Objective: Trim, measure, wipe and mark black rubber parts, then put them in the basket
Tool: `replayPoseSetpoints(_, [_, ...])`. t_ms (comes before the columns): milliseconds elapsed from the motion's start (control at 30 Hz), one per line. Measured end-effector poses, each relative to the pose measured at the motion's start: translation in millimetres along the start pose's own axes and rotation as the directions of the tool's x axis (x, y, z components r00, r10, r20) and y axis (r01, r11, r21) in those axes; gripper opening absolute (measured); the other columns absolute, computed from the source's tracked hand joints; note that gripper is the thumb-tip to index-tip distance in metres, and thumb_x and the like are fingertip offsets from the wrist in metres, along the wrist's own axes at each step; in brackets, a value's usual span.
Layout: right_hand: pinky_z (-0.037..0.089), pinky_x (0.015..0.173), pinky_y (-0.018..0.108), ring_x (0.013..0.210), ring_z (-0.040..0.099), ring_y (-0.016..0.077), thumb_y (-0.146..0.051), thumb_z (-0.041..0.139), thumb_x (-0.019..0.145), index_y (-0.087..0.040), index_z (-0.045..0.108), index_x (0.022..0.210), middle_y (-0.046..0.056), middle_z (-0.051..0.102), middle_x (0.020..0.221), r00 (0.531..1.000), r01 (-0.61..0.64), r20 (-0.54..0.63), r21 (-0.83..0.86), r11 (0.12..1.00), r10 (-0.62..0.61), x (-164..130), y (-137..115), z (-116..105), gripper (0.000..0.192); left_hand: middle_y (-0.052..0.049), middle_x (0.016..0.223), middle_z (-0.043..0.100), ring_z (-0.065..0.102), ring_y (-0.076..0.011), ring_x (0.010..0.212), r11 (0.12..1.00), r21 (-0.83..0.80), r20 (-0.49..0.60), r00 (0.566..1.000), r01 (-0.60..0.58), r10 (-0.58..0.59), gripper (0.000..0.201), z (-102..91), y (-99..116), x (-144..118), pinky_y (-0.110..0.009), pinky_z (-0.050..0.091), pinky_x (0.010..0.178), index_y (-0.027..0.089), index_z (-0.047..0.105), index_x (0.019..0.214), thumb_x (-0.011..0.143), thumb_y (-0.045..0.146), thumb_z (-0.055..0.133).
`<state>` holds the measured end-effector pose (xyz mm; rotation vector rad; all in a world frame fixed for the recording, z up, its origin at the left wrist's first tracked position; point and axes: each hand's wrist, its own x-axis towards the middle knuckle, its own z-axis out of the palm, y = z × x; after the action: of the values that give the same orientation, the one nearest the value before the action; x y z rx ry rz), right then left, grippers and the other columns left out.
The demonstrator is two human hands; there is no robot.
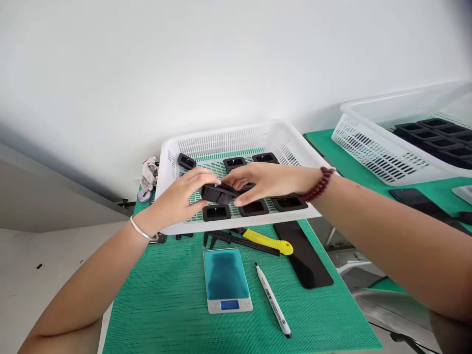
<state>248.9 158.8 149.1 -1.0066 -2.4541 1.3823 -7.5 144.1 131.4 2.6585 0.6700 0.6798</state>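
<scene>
- The green-covered surface (165, 275) carries everything here.
- The white plastic basket (236, 225) stands at its far part, near the wall, with black rectangular recessed pieces (217, 212) lying inside.
- The right hand (267, 179) comes from the right; its fingers are curled, and thumb and fingers pinch the right end of the held piece.
- The left hand (186, 194) pinches the left end, fingers above and thumb below.
- The digital pocket scale (226, 273) lies nearer to the person, outside the basket.
- The held black piece (217, 195) is between both hands, above the basket's near part; its long axis runs roughly left to right, slightly tilted. Neither hand is nearer, since both touch it.
</scene>
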Motion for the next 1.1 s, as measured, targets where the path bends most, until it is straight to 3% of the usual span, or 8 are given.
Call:
replayPoseSetpoints(67, [0.052, 0.089, 0.037, 0.099, 0.066, 0.0221, -0.045, 0.075, 0.075, -0.02, 0.066, 0.123, 0.007, 0.071, 0.114, 0.995, -0.077, -0.077, -0.137, 0.988, 0.067, 21.8, 14.2, -1.4, 0.054, -0.01, 0.135, 0.055, 0.053, -0.0217, 0.129, 0.97, 0.1, 0.038, 0.973, 0.222, -0.226, 0.051, 11.0, -15.7, 5.1, -0.041, 0.044, 0.109, 0.023, 0.043, 0.132, 0.086, 0.007, 0.058])
replayPoseSetpoints(100, [0.051, 0.086, 0.037, 0.097, 0.066, 0.0226, -0.042, 0.077, 0.073, -0.018, 0.066, 0.121, 0.008, 0.071, 0.113, 0.977, -0.159, -0.173, -0.219, 0.963, 0.122, 32.2, 22.3, 2.0, 0.055, -0.013, 0.139, 0.053, 0.051, -0.0244, 0.132, 0.923, 0.167, 0.061, 0.931, 0.347, -0.361, 0.053, 18.2, -23.1, 6.3, -0.042, 0.045, 0.108, 0.019, 0.041, 0.134, 0.086, 0.007, 0.058])
replayPoseSetpoints(167, [0.048, 0.088, 0.039, 0.101, 0.065, 0.0251, -0.04, 0.079, 0.072, -0.016, 0.065, 0.121, 0.011, 0.071, 0.115, 0.943, -0.273, -0.292, -0.403, 0.874, 0.16, 50.4, 38.7, 14.0, 0.056, -0.019, 0.13, 0.059, 0.057, -0.0278, 0.125, 0.796, 0.332, 0.224, 0.777, 0.507, -0.588, 0.046, 32.6, -36.2, 6.8, -0.04, 0.05, 0.1, 0.011, 0.044, 0.131, 0.086, 0.006, 0.053])
replayPoseSetpoints(233, [0.041, 0.098, 0.042, 0.108, 0.063, 0.0278, -0.038, 0.081, 0.071, -0.016, 0.067, 0.117, 0.011, 0.071, 0.115, 0.954, -0.269, -0.257, -0.513, 0.815, 0.153, 63.6, 53.4, 27.7, 0.053, -0.02, 0.108, 0.068, 0.068, -0.0307, 0.105, 0.758, 0.382, 0.301, 0.705, 0.529, -0.643, 0.034, 43.8, -46.3, 6.2, -0.041, 0.055, 0.085, 0.007, 0.054, 0.116, 0.083, 0.001, 0.049])
replayPoseSetpoints(333, [0.036, 0.1, 0.043, 0.11, 0.061, 0.0293, -0.04, 0.083, 0.068, -0.016, 0.068, 0.114, 0.012, 0.071, 0.111, 0.968, -0.237, -0.201, -0.554, 0.798, 0.148, 72.9, 68.6, 41.6, 0.054, -0.018, 0.096, 0.07, 0.071, -0.0299, 0.089, 0.75, 0.399, 0.379, 0.65, 0.528, -0.659, 0.026, 51.0, -54.7, 5.9, -0.037, 0.054, 0.072, 0.01, 0.059, 0.102, 0.081, 0.0, 0.049])
replayPoseSetpoints(633, [0.035, 0.091, 0.041, 0.107, 0.058, 0.0303, -0.048, 0.081, 0.068, -0.014, 0.068, 0.106, 0.012, 0.07, 0.104, 0.984, -0.174, -0.086, -0.609, 0.774, 0.154, 72.7, 82.9, 48.0, 0.053, -0.015, 0.092, 0.071, 0.07, -0.0267, 0.075, 0.786, 0.342, 0.501, 0.608, 0.515, -0.616, 0.028, 53.1, -58.7, 5.4, -0.033, 0.049, 0.059, 0.014, 0.063, 0.1, 0.08, 0.002, 0.048])
replayPoseSetpoints(867, [0.033, 0.095, 0.043, 0.112, 0.057, 0.0309, -0.042, 0.071, 0.08, -0.016, 0.069, 0.113, 0.013, 0.07, 0.112, 0.977, -0.21, -0.092, -0.574, 0.791, 0.192, 73.3, 87.5, 47.4, 0.041, -0.011, 0.108, 0.073, 0.069, -0.0253, 0.098, 0.821, 0.262, 0.539, 0.629, 0.507, -0.56, 0.04, 50.8, -56.8, 6.9, -0.033, 0.052, 0.076, 0.019, 0.063, 0.121, 0.085, 0.006, 0.049])
replayPoseSetpoints(1100, [0.031, 0.099, 0.045, 0.114, 0.057, 0.0312, -0.043, 0.071, 0.08, -0.016, 0.07, 0.112, 0.013, 0.071, 0.111, 0.969, -0.238, -0.082, -0.581, 0.779, 0.234, 71.1, 82.9, 42.7, 0.042, -0.007, 0.102, 0.074, 0.07, -0.023, 0.092, 0.809, 0.263, 0.545, 0.611, 0.525, -0.574, 0.036, 49.3, -56.0, 8.4, -0.031, 0.052, 0.072, 0.022, 0.069, 0.113, 0.084, 0.009, 0.053])
